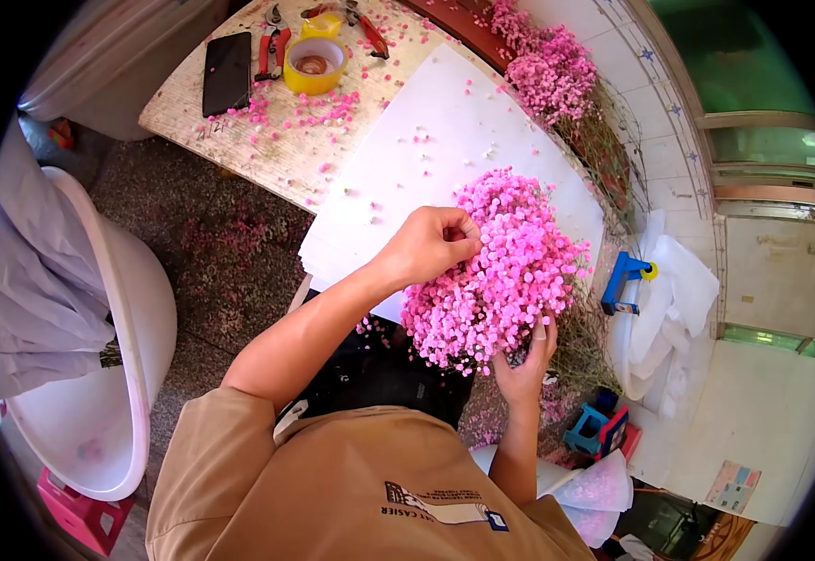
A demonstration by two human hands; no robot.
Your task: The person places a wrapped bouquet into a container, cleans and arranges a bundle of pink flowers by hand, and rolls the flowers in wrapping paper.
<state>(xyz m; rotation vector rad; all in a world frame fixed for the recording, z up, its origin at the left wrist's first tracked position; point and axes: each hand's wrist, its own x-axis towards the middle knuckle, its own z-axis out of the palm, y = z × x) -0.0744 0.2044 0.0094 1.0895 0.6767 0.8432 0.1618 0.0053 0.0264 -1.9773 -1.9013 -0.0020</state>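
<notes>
A full bunch of pink baby's breath [510, 271] is held up in front of my body, over the near edge of the stacked white sheets [389, 178]. My right hand [527, 363] grips it from below at the near side, with the stems mostly hidden. At the bunch's left edge, my left hand [435, 245] has its thumb and fingers pinched together against the blossoms. Whatever lies between those fingertips is too small to make out.
The worktable [178, 103] carries a black phone [227, 75], red-handled pruners [274, 51], pliers [368, 30], a yellow tape roll [315, 65] and loose blossoms. More pink flowers [552, 79] lie at its far right. A white tub [150, 309] stands left; a blue tape dispenser [624, 282] sits right.
</notes>
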